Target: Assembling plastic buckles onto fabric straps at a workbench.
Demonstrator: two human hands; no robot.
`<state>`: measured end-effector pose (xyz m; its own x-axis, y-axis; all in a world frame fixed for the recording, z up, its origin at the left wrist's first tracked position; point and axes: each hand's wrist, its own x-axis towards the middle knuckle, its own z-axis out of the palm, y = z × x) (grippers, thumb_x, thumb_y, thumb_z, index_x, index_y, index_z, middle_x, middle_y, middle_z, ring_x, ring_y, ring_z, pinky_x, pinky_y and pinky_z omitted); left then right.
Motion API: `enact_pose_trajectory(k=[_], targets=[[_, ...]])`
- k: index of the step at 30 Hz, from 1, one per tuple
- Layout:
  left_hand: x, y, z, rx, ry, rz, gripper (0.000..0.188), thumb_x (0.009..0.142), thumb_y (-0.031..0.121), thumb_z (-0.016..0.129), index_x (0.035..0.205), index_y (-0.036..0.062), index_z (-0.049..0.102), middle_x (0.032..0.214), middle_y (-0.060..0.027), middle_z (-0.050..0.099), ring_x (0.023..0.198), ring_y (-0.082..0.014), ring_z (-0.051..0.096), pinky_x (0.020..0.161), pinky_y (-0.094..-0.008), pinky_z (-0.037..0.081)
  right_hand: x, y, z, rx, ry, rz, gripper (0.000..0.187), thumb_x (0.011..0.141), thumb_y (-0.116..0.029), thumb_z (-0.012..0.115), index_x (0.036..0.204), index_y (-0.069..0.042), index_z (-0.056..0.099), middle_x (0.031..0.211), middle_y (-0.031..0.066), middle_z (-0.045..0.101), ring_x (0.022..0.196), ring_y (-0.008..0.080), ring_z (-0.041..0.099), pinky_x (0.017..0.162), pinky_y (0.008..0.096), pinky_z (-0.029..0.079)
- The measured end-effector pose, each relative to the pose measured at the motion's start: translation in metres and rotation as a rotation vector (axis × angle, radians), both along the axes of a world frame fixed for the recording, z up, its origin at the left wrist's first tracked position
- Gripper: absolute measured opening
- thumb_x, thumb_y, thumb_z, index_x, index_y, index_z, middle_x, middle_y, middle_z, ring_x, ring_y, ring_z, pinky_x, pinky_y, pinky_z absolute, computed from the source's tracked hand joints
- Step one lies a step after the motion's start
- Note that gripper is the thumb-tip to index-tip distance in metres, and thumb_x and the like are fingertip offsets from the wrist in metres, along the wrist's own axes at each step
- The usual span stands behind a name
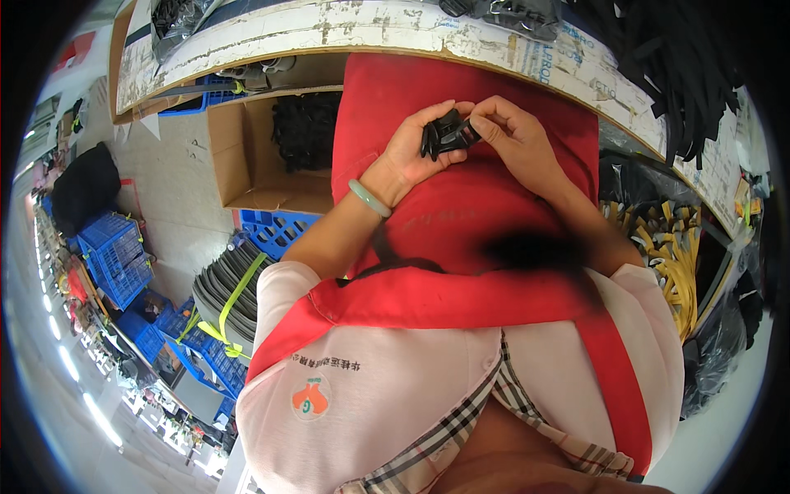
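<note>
Several small black plastic buckles (447, 134) lie together in my left hand (401, 155), above my red apron (461, 198). Its fingers curl around them, and a pale green bangle (369, 198) circles the wrist. From the right, my right hand (522, 146) pinches the right end of the black pieces between thumb and fingers. The fingertips partly cover the spot where the pieces meet, so I cannot tell how they fit together.
A worn white table edge (329, 37) curves across the front. Left of my lap stands a cardboard box (239, 152) with black items (304, 132). Black straps (679, 74) hang at the far right, yellow straps (675, 263) below. Bundled grey strips (226, 288) and blue crates (115, 255) sit leftward.
</note>
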<state>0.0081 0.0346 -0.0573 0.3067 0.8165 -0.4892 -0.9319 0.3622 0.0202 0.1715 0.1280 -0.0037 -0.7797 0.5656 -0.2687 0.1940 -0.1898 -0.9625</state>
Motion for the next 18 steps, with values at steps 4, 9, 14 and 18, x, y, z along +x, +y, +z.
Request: enact_pose_trajectory(k=[4,9,14,18], targets=[[-0.001,-0.001,0.0,0.016,-0.051,0.004,0.028,0.095,0.026,0.051,0.107,0.0033,0.061,0.094,-0.0082,0.065,0.077,-0.0228,0.063,0.056,-0.031,0.049,0.003,0.002,0.0,-0.038,0.046,0.001,0.015,0.098,-0.016,0.053,0.098,-0.002,0.058,0.095,0.0012,0.062,0.089,0.0068,0.056,0.082,0.0226,0.045],[0.0,-0.001,0.009,0.007,-0.193,0.046,0.027,0.095,0.026,0.051,0.106,0.0042,0.061,0.092,-0.0095,0.065,0.076,-0.0266,0.063,0.054,-0.0326,0.05,0.007,0.004,-0.008,-0.037,0.074,-0.114,0.015,0.097,-0.016,0.053,0.098,-0.002,0.058,0.093,0.0005,0.062,0.088,0.0068,0.055,0.081,0.022,0.045],[0.007,0.003,0.025,-0.108,0.135,-0.011,0.026,0.096,0.028,0.052,0.105,0.0053,0.06,0.089,-0.0096,0.063,0.078,-0.0265,0.064,0.052,-0.0293,0.052,0.007,0.009,-0.009,-0.074,0.018,-0.146,0.016,0.097,-0.018,0.054,0.1,-0.002,0.059,0.092,0.0011,0.063,0.081,0.006,0.054,0.074,0.0218,0.046],[0.002,0.001,0.004,-0.005,0.074,-0.027,0.022,0.094,0.024,0.057,0.105,0.0051,0.059,0.088,-0.0088,0.062,0.076,-0.0236,0.063,0.048,-0.0254,0.049,0.01,0.013,-0.013,-0.608,0.064,-0.104,0.019,0.097,-0.021,0.054,0.102,-0.004,0.058,0.093,0.0013,0.062,0.069,0.0047,0.049,0.066,0.0217,0.045]])
